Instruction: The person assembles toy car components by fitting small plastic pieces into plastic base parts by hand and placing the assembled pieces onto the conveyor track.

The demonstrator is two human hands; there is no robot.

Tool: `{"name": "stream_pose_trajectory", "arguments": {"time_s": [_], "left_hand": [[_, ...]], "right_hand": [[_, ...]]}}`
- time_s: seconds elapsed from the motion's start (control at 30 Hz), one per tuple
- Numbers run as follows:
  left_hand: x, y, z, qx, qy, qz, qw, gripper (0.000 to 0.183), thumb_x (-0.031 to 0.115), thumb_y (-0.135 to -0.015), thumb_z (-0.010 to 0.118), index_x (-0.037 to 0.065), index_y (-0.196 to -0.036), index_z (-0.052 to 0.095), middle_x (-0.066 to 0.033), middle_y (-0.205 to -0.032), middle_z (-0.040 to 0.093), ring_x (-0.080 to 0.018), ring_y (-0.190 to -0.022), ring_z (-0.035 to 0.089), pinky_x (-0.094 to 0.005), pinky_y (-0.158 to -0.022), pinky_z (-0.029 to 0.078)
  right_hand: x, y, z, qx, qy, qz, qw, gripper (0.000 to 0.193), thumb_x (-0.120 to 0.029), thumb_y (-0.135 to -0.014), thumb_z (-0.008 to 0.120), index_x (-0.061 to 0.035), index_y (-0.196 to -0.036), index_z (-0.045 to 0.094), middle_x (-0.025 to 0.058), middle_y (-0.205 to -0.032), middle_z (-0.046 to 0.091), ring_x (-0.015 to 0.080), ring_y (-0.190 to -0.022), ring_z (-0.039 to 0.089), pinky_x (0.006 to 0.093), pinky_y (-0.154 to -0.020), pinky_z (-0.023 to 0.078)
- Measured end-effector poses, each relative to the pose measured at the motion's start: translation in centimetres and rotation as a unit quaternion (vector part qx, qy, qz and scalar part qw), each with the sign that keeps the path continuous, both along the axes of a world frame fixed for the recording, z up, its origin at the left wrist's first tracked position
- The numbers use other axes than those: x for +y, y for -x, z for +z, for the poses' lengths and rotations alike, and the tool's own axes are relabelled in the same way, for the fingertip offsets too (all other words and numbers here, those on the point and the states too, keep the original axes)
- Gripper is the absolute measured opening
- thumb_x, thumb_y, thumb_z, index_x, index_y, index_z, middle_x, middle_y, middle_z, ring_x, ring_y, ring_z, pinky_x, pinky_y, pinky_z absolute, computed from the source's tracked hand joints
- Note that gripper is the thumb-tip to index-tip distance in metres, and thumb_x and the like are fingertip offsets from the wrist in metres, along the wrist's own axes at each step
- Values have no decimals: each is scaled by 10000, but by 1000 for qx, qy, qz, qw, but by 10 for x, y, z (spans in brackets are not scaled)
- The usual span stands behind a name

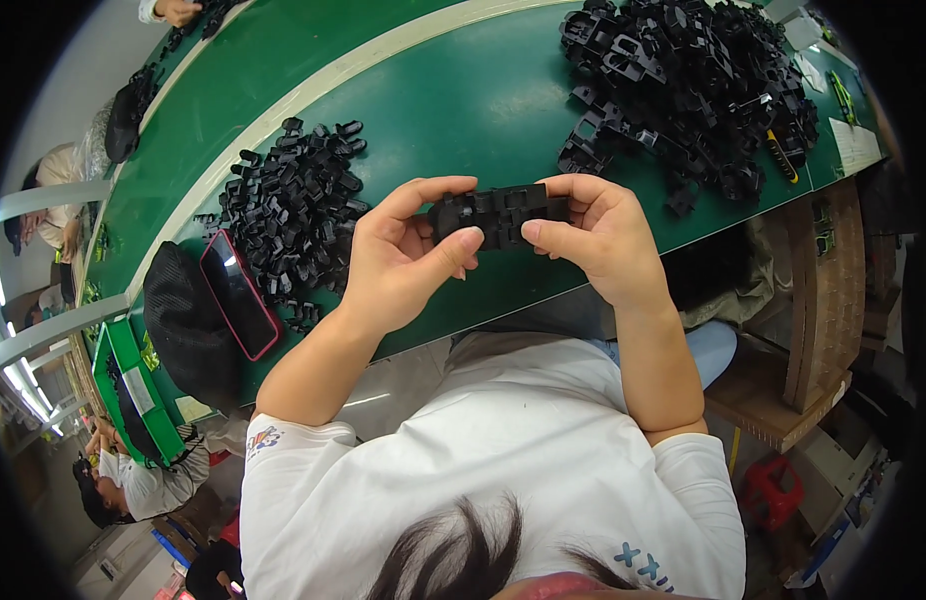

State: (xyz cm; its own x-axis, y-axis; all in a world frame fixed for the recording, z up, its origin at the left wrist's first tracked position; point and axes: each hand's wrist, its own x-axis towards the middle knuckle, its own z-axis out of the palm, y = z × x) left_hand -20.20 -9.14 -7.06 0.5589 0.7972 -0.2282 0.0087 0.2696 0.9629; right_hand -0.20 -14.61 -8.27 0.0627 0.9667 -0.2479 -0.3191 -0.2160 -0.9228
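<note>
Between both hands, above the near edge of the green table (463, 110), is a black molded plastic part (501, 212) with raised blocks and gaps. My left hand (411, 245) grips its left end, thumb on the near face and index finger along the top. My right hand (593, 232) pinches the right end, with the thumb pressed on its front. To the left lies a pile of small black plastic pieces (293, 200). A larger heap of black plastic frames (683, 80) lies at the far right.
A phone in a red case (241, 295) lies beside a black mesh-like item (186, 325) on the left. A green bin (133, 395) stands farther left. By the right heap are a yellow-and-black cutter (781, 155) and a paper sheet (855, 147). Other people sit along the left.
</note>
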Motion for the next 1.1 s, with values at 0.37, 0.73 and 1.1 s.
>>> {"name": "stream_pose_trajectory", "arguments": {"time_s": [0.37, 0.73, 1.1], "left_hand": [[39, 33, 33, 178, -285, 13, 942, 498, 31, -732, 769, -2, -1190, 577, -101, -1020, 614, -144, -846, 646, -249, -715, 539], [370, 171, -12, 500, -420, 356, 669, 580, 435, -728, 745, -45, -1044, 665, -181, -892, 693, -267, -818, 678, -343, -762, 518], [526, 204, -64, 671, -242, 456, 532, 932, 737, -716, 589, -67, -1186, 549, -291, -1234, 538, -393, -1120, 565, -434, -922, 479]], "right_hand": [[31, 14, 20, 21, -41, -11, 999, 529, -101, -769, 761, 69, -1197, 501, 120, -965, 628, 111, -778, 603, 231, -684, 498], [41, 38, -28, -302, -188, -26, 934, 316, -26, -749, 726, 3, -1031, 586, 80, -765, 618, 118, -549, 569, 224, -495, 464], [54, 36, -21, -365, -197, -36, 909, 103, -14, -742, 701, -32, -782, 608, 55, -643, 580, 150, -495, 554, 262, -449, 434]]}}
